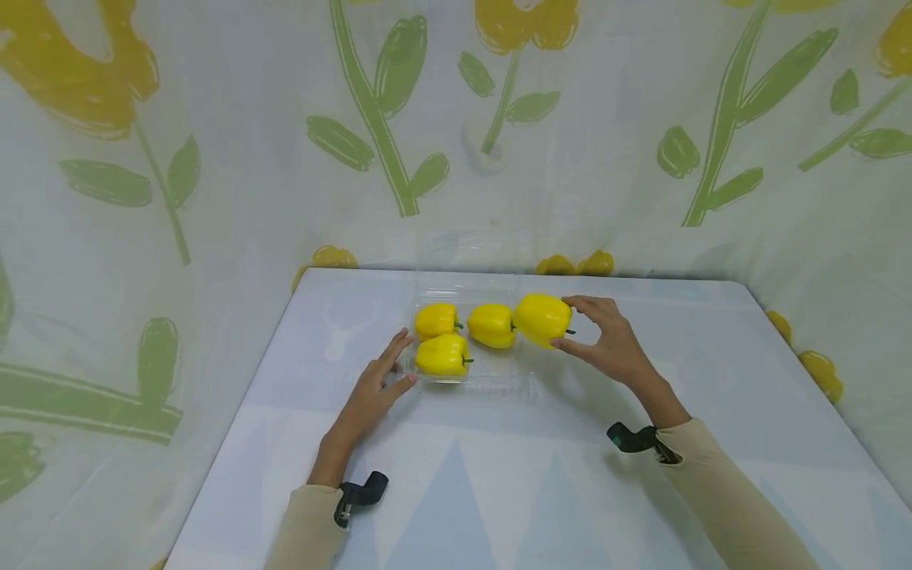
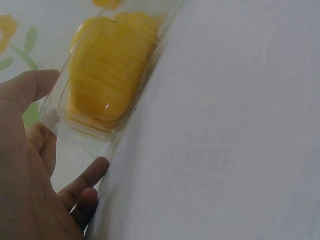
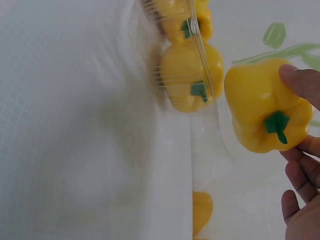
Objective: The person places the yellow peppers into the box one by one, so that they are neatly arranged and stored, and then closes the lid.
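Right hand [image 1: 606, 340] pinches yellow pepper [image 1: 541, 319], stem pointing sideways toward its palm. Left hand [image 1: 378, 384], fingers straight, touches clear tray [image 1: 499, 380]; tray edges hard to see.

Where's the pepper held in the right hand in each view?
Head: held pepper at center, right of the clear tray, gripped by the right hand.
Left wrist: not in view; only a pepper behind the tray wall.
Right wrist: right of center, stem facing the camera.
Shared landmark: the clear tray.
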`<state>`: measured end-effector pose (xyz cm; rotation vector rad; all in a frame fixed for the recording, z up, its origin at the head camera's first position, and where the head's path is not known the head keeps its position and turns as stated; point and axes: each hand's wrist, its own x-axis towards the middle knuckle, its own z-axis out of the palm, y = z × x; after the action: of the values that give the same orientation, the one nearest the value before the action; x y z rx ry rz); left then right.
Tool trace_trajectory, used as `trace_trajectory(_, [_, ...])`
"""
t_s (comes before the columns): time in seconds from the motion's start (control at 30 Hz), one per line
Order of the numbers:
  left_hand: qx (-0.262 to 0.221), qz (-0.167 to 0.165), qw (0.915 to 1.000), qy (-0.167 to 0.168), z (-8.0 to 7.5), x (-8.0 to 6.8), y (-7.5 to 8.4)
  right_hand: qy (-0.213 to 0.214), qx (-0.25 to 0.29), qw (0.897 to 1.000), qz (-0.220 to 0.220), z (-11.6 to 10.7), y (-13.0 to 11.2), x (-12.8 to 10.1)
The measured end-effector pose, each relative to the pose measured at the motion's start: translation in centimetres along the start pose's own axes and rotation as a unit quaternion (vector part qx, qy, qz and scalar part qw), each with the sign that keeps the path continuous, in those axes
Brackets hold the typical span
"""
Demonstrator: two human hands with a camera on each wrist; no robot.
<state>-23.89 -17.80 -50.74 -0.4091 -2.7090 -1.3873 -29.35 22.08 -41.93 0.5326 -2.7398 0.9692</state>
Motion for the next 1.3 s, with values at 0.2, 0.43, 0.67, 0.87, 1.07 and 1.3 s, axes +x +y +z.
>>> trace_trajectory(0.2, [0.0,0.002,1.0,-0.003,-0.1,-0.1,0.0,-0.02,0.013,1.0,-0.016,0.4,-0.8,0.0])
trace_trajectory(0.43, [-0.001,0.01,0.9999,-0.007,-0.3,-0.2,0.1,-0.032,0.024,0.998,-0.052,1.0,-1.2,0.1])
trace_trajectory(0.67, [-0.002,0.003,1.0,-0.006,-0.2,-0.1,0.0,-0.053,0.037,0.996,-0.064,1.7,-1.6,0.3])
trace_trajectory(0.87, [0.0,0.002,1.0,-0.003,0.0,-0.1,-0.2,-0.074,0.057,0.993,-0.072,2.1,-2.2,0.4])
trace_trajectory(1.07, [-0.004,-0.001,1.0,-0.005,-0.2,-0.2,0.0,-0.1,0.069,0.99,-0.076,2.8,-2.0,0.5])
trace_trajectory(1.3, [-0.002,0.0,1.0,-0.005,-0.2,-0.1,0.0,-0.114,0.073,0.987,-0.08,3.5,-1.6,0.6])
